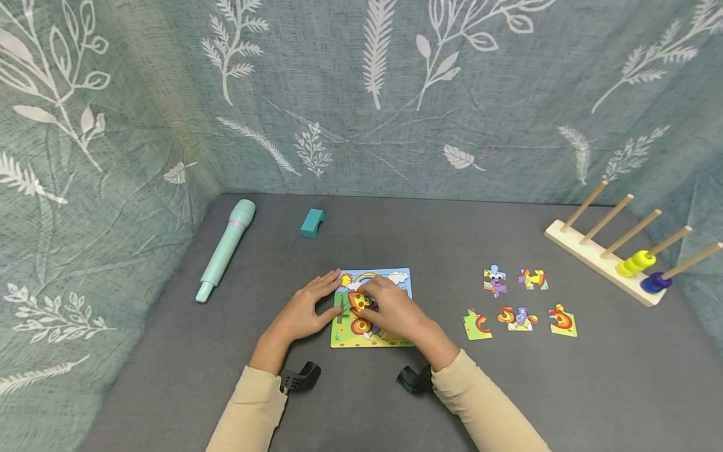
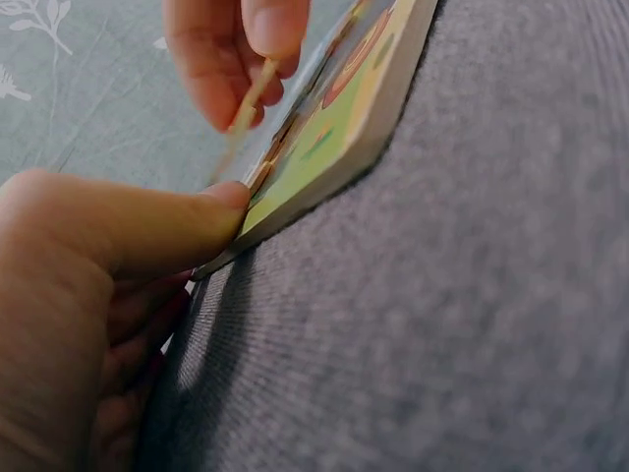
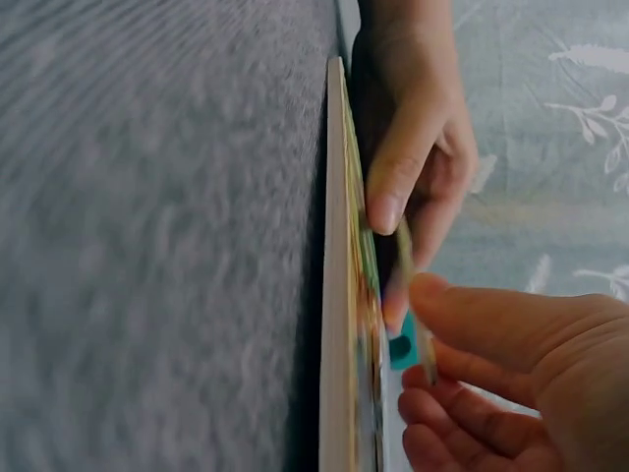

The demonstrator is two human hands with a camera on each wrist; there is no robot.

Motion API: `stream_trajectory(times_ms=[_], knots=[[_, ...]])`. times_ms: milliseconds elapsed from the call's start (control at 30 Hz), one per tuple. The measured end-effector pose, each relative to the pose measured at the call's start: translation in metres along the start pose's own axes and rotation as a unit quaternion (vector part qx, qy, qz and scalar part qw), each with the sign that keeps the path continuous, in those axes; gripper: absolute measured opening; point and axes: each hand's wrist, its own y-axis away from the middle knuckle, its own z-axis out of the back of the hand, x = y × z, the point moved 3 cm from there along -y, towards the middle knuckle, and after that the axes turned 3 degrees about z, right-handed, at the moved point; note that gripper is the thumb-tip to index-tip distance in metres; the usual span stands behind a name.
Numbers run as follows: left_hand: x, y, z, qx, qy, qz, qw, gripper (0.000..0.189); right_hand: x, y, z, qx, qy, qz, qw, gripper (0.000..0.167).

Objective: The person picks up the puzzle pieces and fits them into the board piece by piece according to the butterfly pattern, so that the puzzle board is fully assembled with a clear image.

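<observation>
A jigsaw puzzle board (image 1: 369,343) with a bright cartoon picture lies on the dark table. My left hand (image 1: 305,311) rests at its left side, fingers fairly straight along the upper left corner. In the left wrist view, the left thumb (image 2: 197,231) presses on the board's edge. Over the board, my right hand (image 1: 394,307) pinches a puzzle piece (image 2: 241,123) between thumb and fingers. That piece is tilted, seen nearly edge-on, and its low end comes close to the left thumb. The right hand hides part of the picture.
Several loose pieces lie right of the board, among them a purple one (image 1: 495,280) and a green one (image 1: 477,324). A peg stacker (image 1: 601,260) with yellow and blue rings stands far right. Behind are a mint toy microphone (image 1: 226,248) and a teal block (image 1: 312,223).
</observation>
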Motion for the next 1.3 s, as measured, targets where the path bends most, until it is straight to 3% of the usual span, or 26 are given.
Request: stream_trajectory(times_ms=[433, 667, 1067, 1300], knots=[[0.0, 0.0, 0.001, -0.006, 0.006, -0.017, 0.9998, 0.058, -0.001, -0.003, -0.012, 0.004, 0.051, -0.001, 0.9987, 0.033], [-0.001, 0.0, -0.001, -0.014, 0.0, 0.008, 0.9999, 0.061, 0.001, -0.002, -0.016, -0.012, 0.067, 0.008, 0.9976, 0.031], [-0.002, -0.001, -0.002, -0.016, 0.0, 0.017, 0.9997, 0.063, 0.001, -0.002, -0.016, -0.015, 0.064, 0.023, 0.9975, 0.03], [-0.005, -0.003, -0.002, -0.035, 0.01, 0.018, 0.9992, 0.065, 0.0, -0.002, -0.016, -0.018, 0.062, 0.025, 0.9976, 0.029]])
